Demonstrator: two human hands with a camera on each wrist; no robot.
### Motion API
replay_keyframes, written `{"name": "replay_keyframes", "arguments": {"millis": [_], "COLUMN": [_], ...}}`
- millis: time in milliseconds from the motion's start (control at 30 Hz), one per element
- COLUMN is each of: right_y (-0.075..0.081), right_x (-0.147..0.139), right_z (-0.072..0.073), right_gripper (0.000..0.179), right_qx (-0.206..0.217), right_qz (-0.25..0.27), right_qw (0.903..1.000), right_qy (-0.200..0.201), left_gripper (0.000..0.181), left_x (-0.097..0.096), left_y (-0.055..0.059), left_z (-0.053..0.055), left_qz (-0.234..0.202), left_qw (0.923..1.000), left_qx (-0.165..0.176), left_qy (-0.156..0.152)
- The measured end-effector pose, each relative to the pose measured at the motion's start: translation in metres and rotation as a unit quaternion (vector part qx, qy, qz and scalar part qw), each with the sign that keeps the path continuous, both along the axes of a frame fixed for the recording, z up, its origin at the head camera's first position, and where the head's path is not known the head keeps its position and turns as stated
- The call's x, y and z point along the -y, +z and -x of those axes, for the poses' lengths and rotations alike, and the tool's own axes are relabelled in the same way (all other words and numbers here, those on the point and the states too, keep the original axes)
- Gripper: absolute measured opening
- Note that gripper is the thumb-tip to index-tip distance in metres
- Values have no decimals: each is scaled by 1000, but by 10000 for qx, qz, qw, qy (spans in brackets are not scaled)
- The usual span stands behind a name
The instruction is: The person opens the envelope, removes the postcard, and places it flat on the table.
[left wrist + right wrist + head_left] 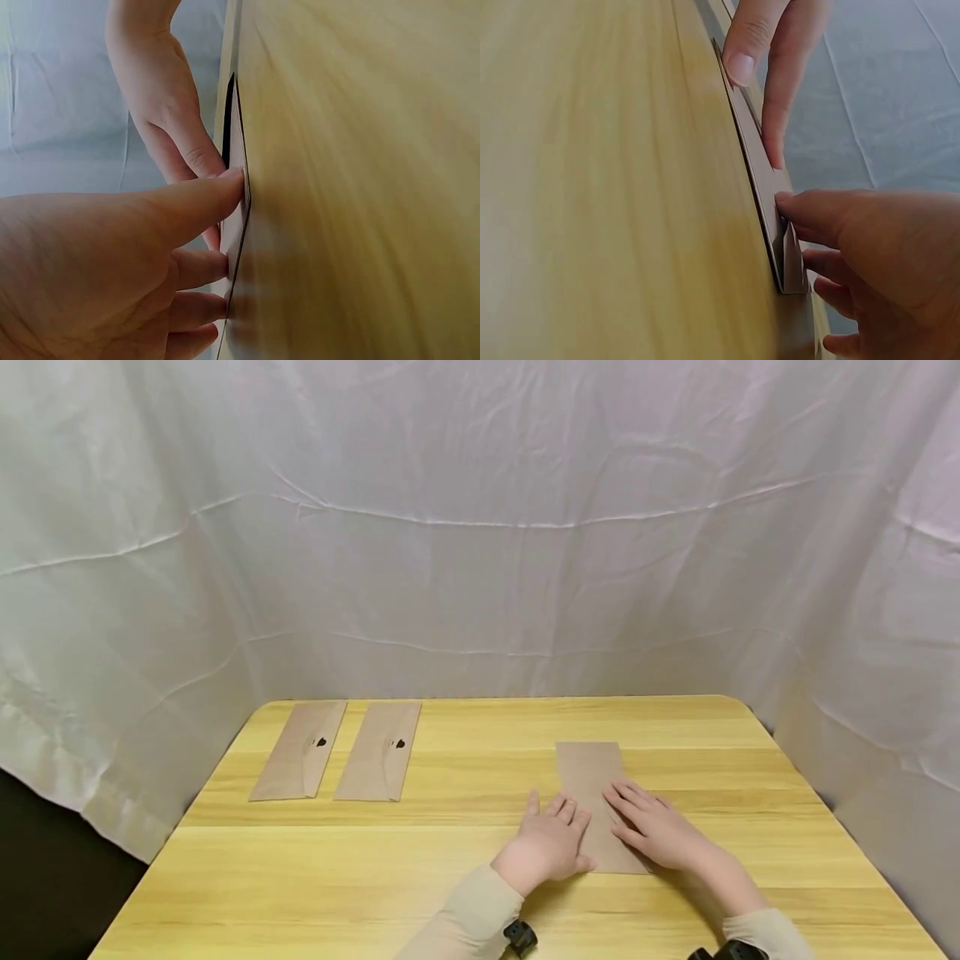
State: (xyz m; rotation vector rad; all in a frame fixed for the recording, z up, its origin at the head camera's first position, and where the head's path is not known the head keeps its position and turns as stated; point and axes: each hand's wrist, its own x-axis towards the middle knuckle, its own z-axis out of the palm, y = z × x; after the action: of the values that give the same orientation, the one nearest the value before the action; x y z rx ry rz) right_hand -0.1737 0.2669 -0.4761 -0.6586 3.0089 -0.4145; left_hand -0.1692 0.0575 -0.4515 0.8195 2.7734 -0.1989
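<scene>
A brown paper envelope [588, 764] lies lengthwise on the right half of the table. My left hand [546, 843] rests along its left edge, fingers straight and spread, with the thumb near its front end. On the other long side, my right hand [663, 835] touches the right edge with extended fingers. In the right wrist view, a folded flap [793, 262] stands slightly lifted at the envelope's end, beside the right fingertips. The left wrist view shows the left thumb [217, 193] on top of the paper. The right palm hides part of the right edge.
Two similar envelopes, one farther left [288, 760] and one beside it [375, 760], lie at the table's back left, each with a small dark print. The wooden table [337, 877] has a pale curtain [480, 568] behind it and along its sides.
</scene>
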Motion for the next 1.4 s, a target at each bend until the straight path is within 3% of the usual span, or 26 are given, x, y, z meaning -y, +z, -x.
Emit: {"name": "replay_keyframes", "arguments": {"millis": [400,700,1167,1400], "right_y": [0,0,-3,-4], "right_x": [-43,-79,-106,-105], "right_z": [-16,-17,-22,-24], "right_gripper": [56,53,51,50], "right_qx": [-64,-153,-147,-19], "right_qz": [213,402,-157,-326], "right_qw": [9997,9991,9982,9968], "right_qy": [-133,-41,-563,-736], "left_gripper": [69,68,67,69], "left_x": [-38,-64,-94,-97], "left_y": [2,-1,-2,-12], "left_z": [-8,-8,-9,-8], "left_qz": [116,116,-206,-313], "left_qw": [9995,9990,9985,9979], "left_qx": [22,20,195,190], "left_qy": [-276,-435,-459,-534]}}
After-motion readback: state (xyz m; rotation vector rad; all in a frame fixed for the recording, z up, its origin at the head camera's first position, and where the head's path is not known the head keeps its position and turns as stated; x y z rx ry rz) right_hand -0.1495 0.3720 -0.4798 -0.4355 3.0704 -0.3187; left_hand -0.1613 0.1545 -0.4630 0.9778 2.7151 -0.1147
